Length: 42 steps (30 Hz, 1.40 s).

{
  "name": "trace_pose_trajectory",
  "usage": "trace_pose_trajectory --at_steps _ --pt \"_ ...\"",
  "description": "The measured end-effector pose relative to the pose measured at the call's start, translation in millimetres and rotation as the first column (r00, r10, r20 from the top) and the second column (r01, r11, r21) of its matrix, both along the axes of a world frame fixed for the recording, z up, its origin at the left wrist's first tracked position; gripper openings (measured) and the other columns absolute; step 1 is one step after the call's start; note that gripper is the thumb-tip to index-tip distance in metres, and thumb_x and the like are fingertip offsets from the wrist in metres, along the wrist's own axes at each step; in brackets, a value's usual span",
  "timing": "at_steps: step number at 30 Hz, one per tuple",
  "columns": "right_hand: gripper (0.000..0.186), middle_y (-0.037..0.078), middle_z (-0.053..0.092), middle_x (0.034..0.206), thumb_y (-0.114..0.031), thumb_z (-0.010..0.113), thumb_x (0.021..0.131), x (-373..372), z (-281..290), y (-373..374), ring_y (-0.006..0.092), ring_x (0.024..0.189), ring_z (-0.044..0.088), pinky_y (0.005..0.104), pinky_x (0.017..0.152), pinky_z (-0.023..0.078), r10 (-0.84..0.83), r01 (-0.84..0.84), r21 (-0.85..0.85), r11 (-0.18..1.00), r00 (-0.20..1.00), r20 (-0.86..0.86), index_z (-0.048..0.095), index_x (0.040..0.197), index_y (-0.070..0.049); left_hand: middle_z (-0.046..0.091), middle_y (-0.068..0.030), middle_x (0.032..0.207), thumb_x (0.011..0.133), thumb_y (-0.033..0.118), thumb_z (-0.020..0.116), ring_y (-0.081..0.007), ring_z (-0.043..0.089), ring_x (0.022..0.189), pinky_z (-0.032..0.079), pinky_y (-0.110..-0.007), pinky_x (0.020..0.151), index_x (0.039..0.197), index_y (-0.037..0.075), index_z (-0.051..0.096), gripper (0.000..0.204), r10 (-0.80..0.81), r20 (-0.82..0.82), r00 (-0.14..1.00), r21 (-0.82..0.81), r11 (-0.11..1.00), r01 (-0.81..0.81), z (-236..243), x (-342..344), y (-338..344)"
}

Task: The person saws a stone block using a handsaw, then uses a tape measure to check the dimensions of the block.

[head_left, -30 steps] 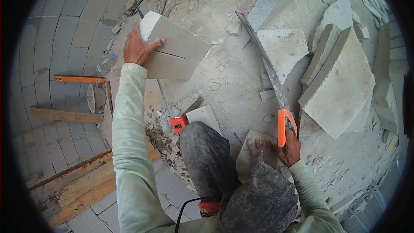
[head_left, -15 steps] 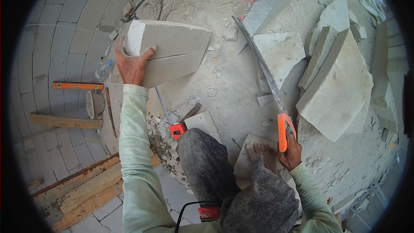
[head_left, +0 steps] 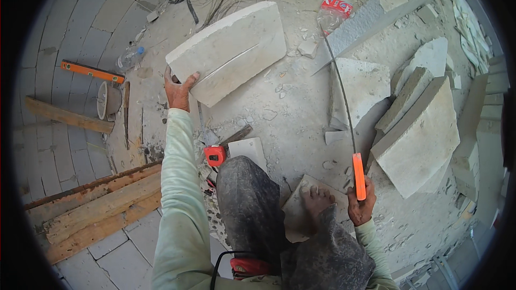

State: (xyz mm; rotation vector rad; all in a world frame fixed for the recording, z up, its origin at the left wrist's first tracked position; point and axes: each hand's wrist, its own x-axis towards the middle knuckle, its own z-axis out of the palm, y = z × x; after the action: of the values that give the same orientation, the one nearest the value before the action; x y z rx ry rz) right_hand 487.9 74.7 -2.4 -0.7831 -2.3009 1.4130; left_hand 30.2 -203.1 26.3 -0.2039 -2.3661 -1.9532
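My left hand [head_left: 179, 89] grips the near left corner of a pale aerated concrete block [head_left: 236, 48], thumb on the upper face and fingers round the end. A straight dark cut line runs lengthwise across that face. In my right hand [head_left: 362, 204] is the orange handle of a hand saw [head_left: 345, 96], fingers wrapped round it. Its long blade points away from me, edge-on, over a broken piece of block [head_left: 361, 88], apart from the block at my left hand. A red tape measure [head_left: 215, 156] lies on the ground near my knee.
Broken block slabs [head_left: 422, 134] lean together at the right. A crushed plastic bottle [head_left: 336, 8] lies at the far side. At the left are an orange spirit level [head_left: 92, 71], a bucket [head_left: 109, 100], a wooden strip [head_left: 67, 115] and planks [head_left: 107, 209]. My bare foot rests on a flat piece [head_left: 298, 204].
The block has turned and tipped under my left hand, its broad face now more toward me. My right hand has moved slightly down, and the saw blade has rolled to edge-on.
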Motion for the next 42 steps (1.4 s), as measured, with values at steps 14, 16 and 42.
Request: trace_pose_trajectory --at_steps 14,16,42 --pt "0.055 0.017 0.061 0.112 -0.008 0.067 0.084 -58.5 52.5 10.0 0.0236 0.094 0.063 0.0331 0.085 0.05 0.243 -0.234 0.216 0.948 0.97 -0.015 0.043 0.131 0.007 0.054 -0.0163 0.124 0.061 0.003 0.083 -0.0277 0.055 0.114 0.042 -0.038 0.101 0.133 0.001 0.032 0.088 0.0 0.2 0.98 0.027 1.0 -0.006 -86.2 63.8 -64.1" --pt "0.054 0.018 0.061 0.114 -0.009 0.067 0.085 -79.7 50.6 7.5 0.0254 0.094 0.063 0.034 0.085 0.05 0.297 -0.282 0.175 0.943 0.953 -0.065 0.044 0.13 0.007 0.053 -0.0166 0.125 0.062 0.003 0.083 -0.0276 0.054 0.115 0.042 -0.038 0.102 0.133 0.001 0.031 0.088 0.001 0.179 0.984 0.005 1.0 -0.002 -88.1 64.7 -75.3" --pt "0.047 0.021 0.065 0.107 -0.01 0.069 0.086 -194.7 42.1 21.2 0.0303 0.092 0.068 0.035 0.082 0.052 0.496 -0.51 -0.074 0.857 0.855 -0.15 0.05 0.126 0.005 0.046 -0.0187 0.138 0.055 0.062 0.083 -0.0344 0.041 0.131 0.033 -0.053 0.107 0.144 0.002 0.034 0.118 -0.099 0.043 0.994 -0.928 0.364 0.076 -18.2 23.5 85.9"
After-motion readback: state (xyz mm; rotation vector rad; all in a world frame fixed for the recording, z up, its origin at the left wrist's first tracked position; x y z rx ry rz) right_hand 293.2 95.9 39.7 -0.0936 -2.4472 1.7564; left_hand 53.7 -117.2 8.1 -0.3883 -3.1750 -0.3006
